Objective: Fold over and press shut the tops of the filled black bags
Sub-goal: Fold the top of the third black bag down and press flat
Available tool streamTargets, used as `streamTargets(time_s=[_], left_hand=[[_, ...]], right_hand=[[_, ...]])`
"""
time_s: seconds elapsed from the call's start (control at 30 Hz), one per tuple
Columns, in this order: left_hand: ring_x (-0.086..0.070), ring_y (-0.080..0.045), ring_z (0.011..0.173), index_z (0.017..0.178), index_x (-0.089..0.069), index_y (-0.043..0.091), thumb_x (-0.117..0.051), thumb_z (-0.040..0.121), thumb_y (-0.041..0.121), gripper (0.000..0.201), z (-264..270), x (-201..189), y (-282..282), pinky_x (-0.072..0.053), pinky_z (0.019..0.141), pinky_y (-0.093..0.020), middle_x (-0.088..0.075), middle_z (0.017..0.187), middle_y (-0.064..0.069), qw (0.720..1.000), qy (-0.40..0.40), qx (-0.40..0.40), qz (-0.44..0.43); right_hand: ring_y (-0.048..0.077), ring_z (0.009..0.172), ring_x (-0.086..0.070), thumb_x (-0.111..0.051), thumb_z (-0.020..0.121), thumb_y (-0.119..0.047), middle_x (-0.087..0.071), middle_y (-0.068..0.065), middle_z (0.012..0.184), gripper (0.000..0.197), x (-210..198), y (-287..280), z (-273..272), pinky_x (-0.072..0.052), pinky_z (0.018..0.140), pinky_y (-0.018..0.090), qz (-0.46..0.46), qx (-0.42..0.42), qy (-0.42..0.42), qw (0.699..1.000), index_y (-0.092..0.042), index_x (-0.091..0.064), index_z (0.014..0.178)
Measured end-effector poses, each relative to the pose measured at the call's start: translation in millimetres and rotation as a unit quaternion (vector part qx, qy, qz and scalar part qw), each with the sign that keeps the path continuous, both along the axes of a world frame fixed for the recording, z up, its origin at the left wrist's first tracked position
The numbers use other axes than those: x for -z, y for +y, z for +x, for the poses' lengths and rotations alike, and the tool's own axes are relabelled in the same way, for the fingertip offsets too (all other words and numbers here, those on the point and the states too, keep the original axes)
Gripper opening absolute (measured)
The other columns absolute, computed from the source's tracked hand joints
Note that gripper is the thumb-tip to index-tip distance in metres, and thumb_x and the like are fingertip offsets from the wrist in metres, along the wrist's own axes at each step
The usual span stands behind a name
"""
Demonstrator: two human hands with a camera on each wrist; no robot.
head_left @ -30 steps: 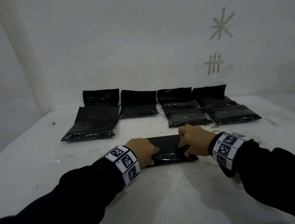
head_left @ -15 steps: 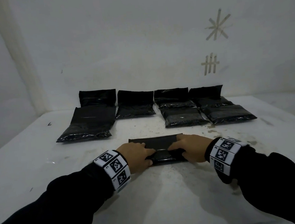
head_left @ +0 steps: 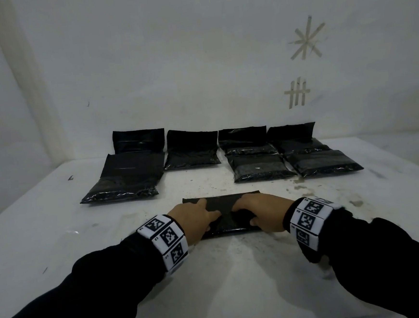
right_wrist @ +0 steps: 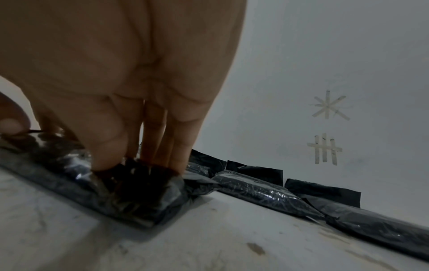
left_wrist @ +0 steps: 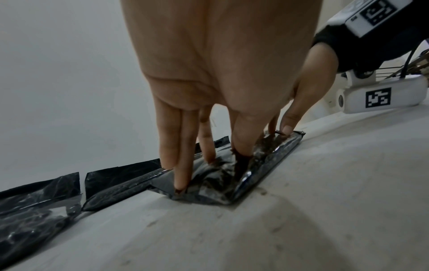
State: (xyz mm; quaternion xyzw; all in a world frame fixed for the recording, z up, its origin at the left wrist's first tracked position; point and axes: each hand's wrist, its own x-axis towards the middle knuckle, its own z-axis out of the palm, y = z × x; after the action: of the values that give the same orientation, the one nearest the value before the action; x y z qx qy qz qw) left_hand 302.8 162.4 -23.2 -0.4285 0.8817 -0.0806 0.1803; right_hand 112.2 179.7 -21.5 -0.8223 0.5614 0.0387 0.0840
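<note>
A filled black bag (head_left: 225, 204) lies flat across the white table (head_left: 225, 278) right in front of me, its top folded toward me. My left hand (head_left: 200, 217) presses on its left half, fingers straight and tips down on the plastic (left_wrist: 262, 165). In the left wrist view the left hand (left_wrist: 209, 159) has its thumb dug into the fold. My right hand (head_left: 252, 212) presses the right half the same way. The right wrist view shows the right hand (right_wrist: 137, 159) with its fingertips sunk into the bag (right_wrist: 58, 176). The two hands almost meet at the bag's middle.
Several more black bags lie in a row at the table's back against the wall: a long one at the left (head_left: 127, 178), one in the middle (head_left: 191, 150), and stacked ones at the right (head_left: 259, 167) (head_left: 321, 161). Tape marks (head_left: 297, 95) are stuck on the wall.
Both hands have slid inward from the bag's ends toward its middle. The right hand came down from the far edge onto the folded top.
</note>
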Motion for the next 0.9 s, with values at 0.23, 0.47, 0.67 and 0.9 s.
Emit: streamTargets(time_s=[0.23,0.47,0.67,0.9], left_hand=[[-0.058,-0.031,0.1,0.15,-0.006,0.037,-0.035,0.102,0.026,0.057,-2.4,5.3,0.7,-0.043,0.07,-0.032,-0.029,0.139,-0.018,0.999,-0.042,0.002,-0.025],[-0.031,-0.031,0.124,0.149,-0.015,0.034,-0.032,0.101,0.03,0.051,-4.3,6.7,9.6,-0.027,0.099,-0.043,-0.033,0.135,-0.015,0.983,-0.088,0.051,-0.153],[-0.034,-0.028,0.124,0.141,-0.04,0.015,-0.046,0.094,0.013,0.047,-9.7,7.6,-1.2,-0.037,0.099,-0.037,-0.035,0.136,-0.01,0.996,0.017,0.073,-0.053],[-0.034,-0.026,0.124,0.151,-0.014,0.019,-0.045,0.092,0.008,0.068,-7.6,10.5,-5.1,-0.039,0.103,-0.038,-0.032,0.135,-0.008,0.994,0.096,0.02,0.041]], right_hand=[[0.024,0.124,-0.036,-0.048,0.093,-0.004,-0.035,0.005,0.133,0.054,7.0,-0.1,0.1,-0.036,0.103,0.032,-0.017,-0.03,0.033,0.999,-0.023,-0.04,0.142],[0.023,0.131,-0.028,-0.048,0.094,-0.009,-0.031,0.001,0.146,0.051,8.1,-2.4,2.0,-0.03,0.107,0.035,-0.03,-0.062,0.079,0.994,-0.021,-0.04,0.143],[0.024,0.131,-0.034,-0.049,0.092,-0.004,-0.036,0.004,0.144,0.052,7.0,-2.2,2.3,-0.032,0.108,0.032,-0.007,-0.057,0.053,0.997,-0.015,-0.041,0.142],[0.023,0.129,-0.037,-0.05,0.092,-0.003,-0.038,0.004,0.142,0.053,8.4,-3.0,1.8,-0.034,0.106,0.031,-0.004,-0.054,0.043,0.998,-0.015,-0.041,0.142]])
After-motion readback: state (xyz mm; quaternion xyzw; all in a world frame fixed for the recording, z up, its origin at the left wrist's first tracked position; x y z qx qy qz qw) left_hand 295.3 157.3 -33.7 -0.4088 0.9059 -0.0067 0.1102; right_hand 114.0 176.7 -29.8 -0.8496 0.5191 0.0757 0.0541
